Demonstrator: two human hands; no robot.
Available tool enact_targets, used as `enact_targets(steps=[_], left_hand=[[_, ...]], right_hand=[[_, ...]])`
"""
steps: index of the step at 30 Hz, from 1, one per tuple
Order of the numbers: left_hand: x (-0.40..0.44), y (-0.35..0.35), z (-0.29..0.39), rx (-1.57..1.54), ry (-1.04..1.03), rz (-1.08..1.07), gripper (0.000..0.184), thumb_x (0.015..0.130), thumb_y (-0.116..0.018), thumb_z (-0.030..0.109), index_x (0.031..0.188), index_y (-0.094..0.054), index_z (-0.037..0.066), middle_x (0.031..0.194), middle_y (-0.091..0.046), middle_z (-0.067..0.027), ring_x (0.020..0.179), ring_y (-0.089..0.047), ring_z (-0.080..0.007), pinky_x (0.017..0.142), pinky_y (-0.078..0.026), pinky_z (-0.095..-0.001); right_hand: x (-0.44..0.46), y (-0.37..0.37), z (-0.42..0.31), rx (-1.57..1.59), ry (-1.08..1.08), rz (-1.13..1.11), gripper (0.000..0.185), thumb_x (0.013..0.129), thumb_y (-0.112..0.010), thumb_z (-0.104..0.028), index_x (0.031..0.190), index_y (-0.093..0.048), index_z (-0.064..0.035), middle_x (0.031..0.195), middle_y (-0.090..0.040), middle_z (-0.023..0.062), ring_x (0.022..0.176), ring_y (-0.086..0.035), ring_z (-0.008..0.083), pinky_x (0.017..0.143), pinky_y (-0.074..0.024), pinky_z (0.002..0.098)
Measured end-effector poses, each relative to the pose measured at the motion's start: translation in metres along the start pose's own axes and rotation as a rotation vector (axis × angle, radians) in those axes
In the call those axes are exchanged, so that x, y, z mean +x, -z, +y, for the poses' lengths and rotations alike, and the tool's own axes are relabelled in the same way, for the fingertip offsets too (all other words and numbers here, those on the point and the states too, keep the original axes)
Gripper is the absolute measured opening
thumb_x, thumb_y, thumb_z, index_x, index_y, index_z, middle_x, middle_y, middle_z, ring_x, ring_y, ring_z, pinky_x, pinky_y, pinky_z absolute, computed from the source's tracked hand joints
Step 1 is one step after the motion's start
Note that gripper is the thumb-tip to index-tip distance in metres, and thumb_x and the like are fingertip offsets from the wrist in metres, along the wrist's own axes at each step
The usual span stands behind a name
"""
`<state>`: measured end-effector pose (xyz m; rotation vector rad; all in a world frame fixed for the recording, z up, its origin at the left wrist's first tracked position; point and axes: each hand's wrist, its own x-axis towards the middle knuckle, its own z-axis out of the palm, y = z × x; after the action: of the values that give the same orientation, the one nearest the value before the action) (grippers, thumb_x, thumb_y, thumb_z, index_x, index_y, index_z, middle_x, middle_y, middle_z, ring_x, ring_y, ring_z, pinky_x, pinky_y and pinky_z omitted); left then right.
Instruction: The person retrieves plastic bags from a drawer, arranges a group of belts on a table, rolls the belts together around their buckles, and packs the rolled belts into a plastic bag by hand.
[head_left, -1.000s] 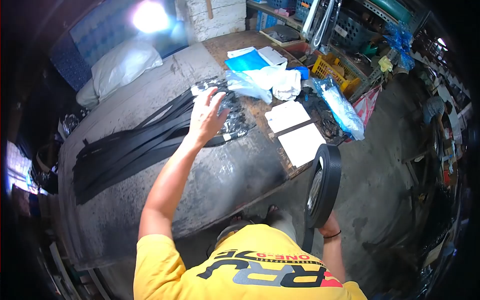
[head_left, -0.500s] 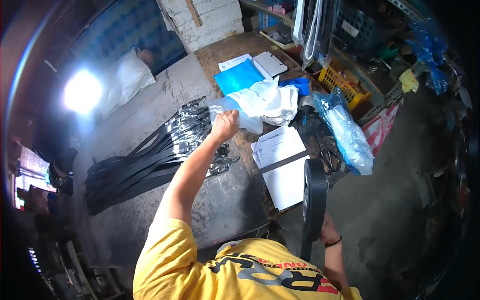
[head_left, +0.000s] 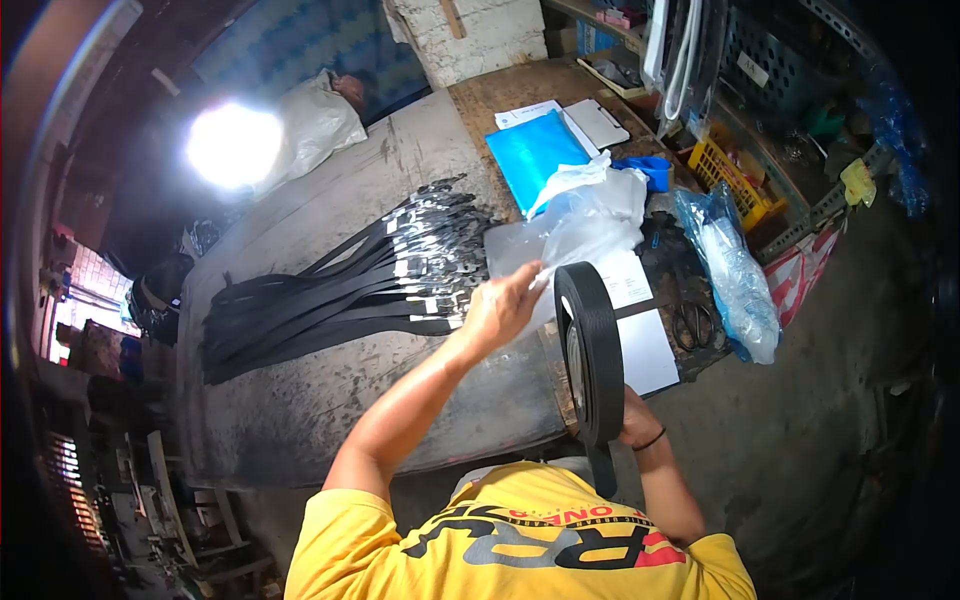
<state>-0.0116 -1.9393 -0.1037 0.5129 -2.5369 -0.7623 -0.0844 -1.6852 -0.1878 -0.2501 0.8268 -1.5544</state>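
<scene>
My left hand pinches the edge of a clear plastic bag that stretches back over the papers. My right hand holds a large coil of black strap upright, partly hidden behind it; a loose end hangs below. A fanned bundle of black straps with shiny wrapped ends lies on the table, left of my left hand. White sheets lie behind the coil, and a blue folder is at the back, partly under the plastic.
On the worn table, black scissors and a blue-and-clear plastic package are at the right. A yellow crate stands on the shelf beyond, near a blue tape roll. A white sack is at the back left.
My left hand has gone from above the strap bundle to the plastic bag, taken hold of it and drawn it nearer to the coil. The coil has moved left, over the papers.
</scene>
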Motion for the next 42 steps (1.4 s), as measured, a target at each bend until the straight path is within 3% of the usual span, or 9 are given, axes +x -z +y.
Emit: enact_targets(steps=[5,11,17,20,26,29,32,37,42], left_hand=[[-0.056,0.013,0.001,0.020,-0.210,0.227,0.040,0.079,-0.063,0.013,0.119,-0.057,0.014,0.070,-0.055,-0.0104,0.062,-0.058,-0.0288,0.055,-0.048,-0.0368],[-0.164,0.062,0.038,0.000,-0.948,-0.020,0.042,0.077,-0.064,0.020,0.118,-0.057,0.018,0.070,-0.038,0.0001,0.063,-0.044,-0.0158,0.058,-0.038,-0.0301],[-0.232,0.020,-0.029,-0.312,-0.284,0.159,0.026,0.077,-0.061,0.006,0.102,-0.058,0.010,0.085,-0.060,-0.0121,0.079,-0.060,-0.0253,0.066,-0.046,-0.0356],[-0.254,0.006,-0.007,-0.566,-0.002,-0.125,0.023,0.074,-0.051,-0.003,0.096,-0.055,0.001,0.085,-0.060,-0.0192,0.082,-0.061,-0.0318,0.071,-0.048,-0.0346],[-0.312,0.022,-0.029,-0.998,0.170,-0.899,0.027,0.087,-0.057,0.009,0.113,-0.057,0.001,0.106,-0.061,-0.0050,0.101,-0.053,-0.0132,0.091,-0.042,-0.0305],[-0.297,0.054,-0.052,-1.415,0.446,-0.533,0.073,0.073,-0.073,0.034,0.133,-0.041,0.005,0.121,-0.054,-0.0095,0.112,-0.051,-0.0229,0.097,-0.039,-0.0378],[-0.253,0.064,-0.052,-1.530,0.560,-0.102,0.057,0.087,-0.055,0.044,0.130,-0.042,0.008,0.118,-0.055,-0.0077,0.107,-0.052,-0.0203,0.092,-0.041,-0.0358],[-0.233,0.066,-0.099,-1.315,0.996,0.059,0.032,0.092,-0.049,0.034,0.107,-0.059,0.007,0.104,-0.062,-0.0052,0.092,-0.057,-0.0172,0.082,-0.045,-0.0367],[-0.260,0.056,-0.188,-1.040,1.146,0.104,0.035,0.097,-0.041,0.032,0.108,-0.059,0.004,0.103,-0.063,-0.0069,0.095,-0.058,-0.0191,0.084,-0.046,-0.0410]], right_hand=[[-0.003,-0.030,0.028,0.036,-0.043,0.080,0.040,0.079,-0.059,-0.003,0.118,-0.050,0.0001,0.100,-0.061,0.0037,0.086,-0.059,0.0111,0.075,-0.0496,0.0262],[-0.018,-0.074,0.087,0.055,0.129,0.140,0.033,0.092,-0.050,-0.019,0.122,-0.050,-0.0040,0.115,-0.059,0.0077,0.100,-0.059,0.0183,0.087,-0.0497,0.0315],[-0.034,-0.111,0.102,0.347,0.332,0.037,0.035,0.092,-0.051,-0.016,0.124,-0.048,-0.0029,0.121,-0.056,0.0085,0.106,-0.057,0.0222,0.089,-0.0484,0.0321],[-0.027,-0.122,0.094,0.005,0.418,0.108,0.041,0.089,-0.053,-0.017,0.127,-0.045,-0.0023,0.123,-0.053,0.0108,0.109,-0.054,0.0241,0.092,-0.0456,0.0330],[-0.057,-0.085,0.119,-0.565,0.542,0.288,0.055,0.083,-0.059,-0.018,0.131,-0.039,-0.0011,0.128,-0.048,0.0152,0.116,-0.047,0.0280,0.097,-0.0401,0.0350],[-0.042,-0.069,0.117,-0.814,0.519,0.353,0.062,0.080,-0.062,-0.019,0.134,-0.035,-0.0005,0.131,-0.045,0.0174,0.120,-0.043,0.0300,0.099,-0.0373,0.0359],[-0.018,-0.069,0.136,-1.082,0.489,0.367,0.070,0.078,-0.064,-0.019,0.136,-0.032,0.0001,0.134,-0.042,0.0196,0.124,-0.040,0.0319,0.102,-0.0346,0.0369],[0.025,-0.073,0.172,-1.351,0.318,0.377,0.092,0.068,-0.071,-0.021,0.142,-0.020,0.0019,0.140,-0.030,0.0256,0.132,-0.027,0.0360,0.110,-0.0223,0.0385],[0.077,-0.066,0.193,-1.317,0.306,0.145,0.080,0.072,-0.065,-0.019,0.140,-0.027,-0.0045,0.136,-0.038,0.0222,0.120,-0.045,0.0353,0.099,-0.0385,0.0349]])
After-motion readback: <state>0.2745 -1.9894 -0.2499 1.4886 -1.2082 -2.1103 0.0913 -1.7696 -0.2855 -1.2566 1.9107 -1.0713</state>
